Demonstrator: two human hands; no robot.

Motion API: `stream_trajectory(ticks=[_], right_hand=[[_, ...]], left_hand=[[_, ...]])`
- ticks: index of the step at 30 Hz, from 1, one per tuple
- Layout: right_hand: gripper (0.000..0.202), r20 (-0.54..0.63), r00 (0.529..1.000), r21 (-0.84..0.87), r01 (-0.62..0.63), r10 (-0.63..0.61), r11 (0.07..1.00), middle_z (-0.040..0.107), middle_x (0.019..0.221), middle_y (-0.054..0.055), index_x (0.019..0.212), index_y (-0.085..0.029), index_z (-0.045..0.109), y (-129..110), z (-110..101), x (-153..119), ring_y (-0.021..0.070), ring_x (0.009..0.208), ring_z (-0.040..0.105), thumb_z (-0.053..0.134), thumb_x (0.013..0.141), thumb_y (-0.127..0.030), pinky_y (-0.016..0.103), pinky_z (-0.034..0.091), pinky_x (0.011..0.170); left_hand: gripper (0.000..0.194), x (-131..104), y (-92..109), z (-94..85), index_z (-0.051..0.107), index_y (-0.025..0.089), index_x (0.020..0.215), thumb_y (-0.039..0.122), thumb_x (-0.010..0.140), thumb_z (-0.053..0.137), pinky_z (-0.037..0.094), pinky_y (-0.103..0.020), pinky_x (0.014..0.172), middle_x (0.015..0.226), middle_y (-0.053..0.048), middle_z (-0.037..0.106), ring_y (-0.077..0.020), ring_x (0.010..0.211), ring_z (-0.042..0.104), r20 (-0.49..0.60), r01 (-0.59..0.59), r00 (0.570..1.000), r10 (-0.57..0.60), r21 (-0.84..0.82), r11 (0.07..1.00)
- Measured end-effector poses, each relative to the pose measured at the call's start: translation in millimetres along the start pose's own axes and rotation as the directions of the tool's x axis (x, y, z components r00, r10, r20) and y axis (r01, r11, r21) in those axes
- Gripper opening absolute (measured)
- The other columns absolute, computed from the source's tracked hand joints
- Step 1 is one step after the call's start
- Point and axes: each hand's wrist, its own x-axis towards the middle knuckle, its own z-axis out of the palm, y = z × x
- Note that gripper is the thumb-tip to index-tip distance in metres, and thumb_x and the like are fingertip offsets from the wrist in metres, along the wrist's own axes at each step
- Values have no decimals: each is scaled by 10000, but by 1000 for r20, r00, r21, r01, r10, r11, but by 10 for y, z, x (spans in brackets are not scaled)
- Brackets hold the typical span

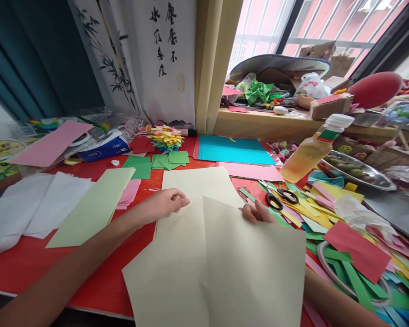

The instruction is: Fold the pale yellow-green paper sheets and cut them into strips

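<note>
A large pale yellow-green sheet of paper (252,268) fills the front centre, raised towards me, with a crease running down its middle. My right hand (257,213) grips its upper edge, the thumb on top and the lower fingers hidden behind the paper. My left hand (170,202) is closed, its thumb and fingertips drawn together above the paper's left part. Whether a paper edge lies between those fingers cannot be made out. Beneath, another pale sheet (194,179) lies flat on the red table (98,277), its edges partly covered.
Black-handled scissors (275,201) lie right of my right hand, beside many coloured paper strips (313,202). A bottle (306,154) with amber liquid stands behind them. Blue sheets (231,150), green squares (170,160) and a folded-paper model (167,137) sit at the back.
</note>
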Motion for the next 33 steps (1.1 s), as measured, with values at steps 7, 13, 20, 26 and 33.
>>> stream_trajectory(ticks=[7,13,20,26,33], right_hand=[[467,64,996,135,-69,61,988,169,515,-66,564,-187,224,-25,21,-53,70,437,137,498,747,-520,202,174,403],[323,79,990,4,-116,116,993,364,556,-47,625,-185,407,-39,-68,14,71,462,350,552,736,-451,209,295,454],[435,232,940,-388,-145,249,910,561,931,37,1176,-234,466,-130,-33,-93,120,716,558,567,769,-353,223,447,588],[646,270,922,-463,-127,276,877,574,1014,87,1323,-236,268,-105,-2,-113,167,740,619,570,762,-344,301,505,621],[512,417,841,-556,-64,344,829,539,767,-3,1241,-254,435,-159,35,-174,130,661,575,571,750,-308,259,471,589]], left_hand=[[461,15,-83,22,601,178,724,611,671,453,277,-223,471,695,-16,548,-104,512,393,23,31,999,-35,138,990],[543,-44,-82,71,548,182,617,666,717,321,261,-230,438,620,-4,505,-107,475,389,80,11,997,-22,132,991],[468,-56,16,117,505,201,624,551,807,255,303,-254,524,675,0,541,-154,617,490,-55,-91,992,116,330,940],[270,-60,-10,127,504,226,860,457,773,395,347,-297,700,973,-37,523,-200,852,499,-223,-164,934,277,421,892],[377,-80,-50,77,466,223,878,521,653,518,354,-310,680,973,-50,480,-227,851,477,-216,-57,965,149,384,922]])
